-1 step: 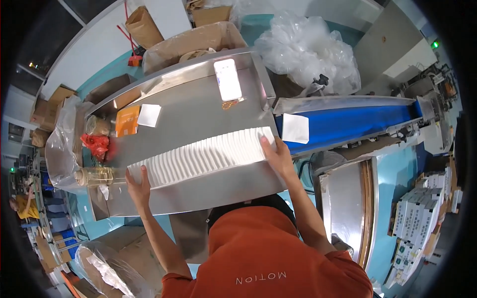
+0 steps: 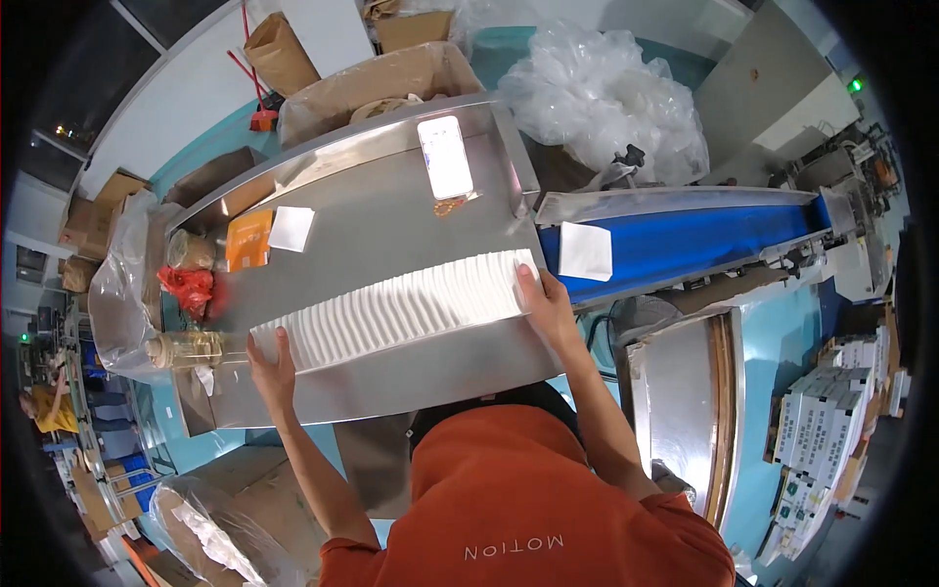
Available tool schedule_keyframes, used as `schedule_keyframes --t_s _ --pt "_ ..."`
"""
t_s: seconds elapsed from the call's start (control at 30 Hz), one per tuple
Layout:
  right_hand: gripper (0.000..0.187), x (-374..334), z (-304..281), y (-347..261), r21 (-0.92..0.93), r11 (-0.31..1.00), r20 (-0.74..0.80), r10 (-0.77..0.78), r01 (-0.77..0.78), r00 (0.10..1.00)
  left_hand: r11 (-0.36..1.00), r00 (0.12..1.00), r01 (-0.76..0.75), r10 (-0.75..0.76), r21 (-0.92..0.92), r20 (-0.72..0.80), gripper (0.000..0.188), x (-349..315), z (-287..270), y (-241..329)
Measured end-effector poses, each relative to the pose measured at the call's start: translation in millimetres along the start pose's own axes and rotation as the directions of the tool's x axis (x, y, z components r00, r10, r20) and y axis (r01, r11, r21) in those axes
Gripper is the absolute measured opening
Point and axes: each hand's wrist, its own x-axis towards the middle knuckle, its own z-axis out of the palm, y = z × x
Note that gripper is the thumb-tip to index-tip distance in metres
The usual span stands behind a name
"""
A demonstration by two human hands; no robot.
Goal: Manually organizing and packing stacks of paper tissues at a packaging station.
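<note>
A long row of white folded sheets [image 2: 401, 305], packed face to face, lies along the near side of the steel table. My left hand [image 2: 273, 362] grips its left end, with the thumb on the near side and the other fingers mostly hidden. At the right end my right hand [image 2: 550, 311] presses the row, thumb up against the last sheets. The row is held between both hands, slightly higher at the right. Just past my right hand, a single white folded sheet [image 2: 586, 251] rests on the blue conveyor belt [image 2: 685, 245].
On the steel table [image 2: 362, 210] lie a white-screened phone [image 2: 446, 157], an orange packet [image 2: 249, 239], a white square [image 2: 291, 229] and a red plastic bag [image 2: 188, 286]. A clear bottle [image 2: 186, 349] lies at the left edge. Bulky clear plastic bags [image 2: 606, 103] stand behind the belt.
The single sheet on the blue belt has shifted slightly right. My right thumb has moved a little to the right along the row's end. My left hand is practically unmoved.
</note>
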Motion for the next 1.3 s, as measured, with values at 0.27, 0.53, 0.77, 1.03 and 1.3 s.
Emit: schedule_keyframes --t_s 0.27,0.53,0.77,1.03,1.3 --pt "0.025 -12.6 -38.1 45.3 0.580 0.769 0.204 0.182 -0.269 0.962 1.000 0.999 0.006 -0.006 -0.017 0.035 0.079 -7.2 9.7 19.0" --pt "0.073 -12.9 -8.5 -17.3 -0.020 1.000 0.064 0.002 -0.001 0.998 0.998 0.999 -0.013 0.015 -0.064 0.043 0.079 -14.9 15.7 17.6" --pt "0.072 -9.5 -3.4 -2.7 0.177 0.984 0.013 -0.026 0.023 1.000 0.996 0.998 -0.056 0.057 -0.066 0.021 0.078 -13.0 23.4 19.2" --pt "0.049 -12.7 -12.2 1.4 0.507 0.812 0.178 0.228 -0.287 0.957 0.997 0.999 -0.044 0.044 -0.067 0.005 0.077 -15.4 21.7 11.8" --pt "0.037 4.6 -15.3 33.8 0.413 0.911 -0.081 0.048 -0.010 0.996 0.994 0.995 -0.103 0.103 -0.020 -0.018 0.076 -15.3 27.9 24.3"
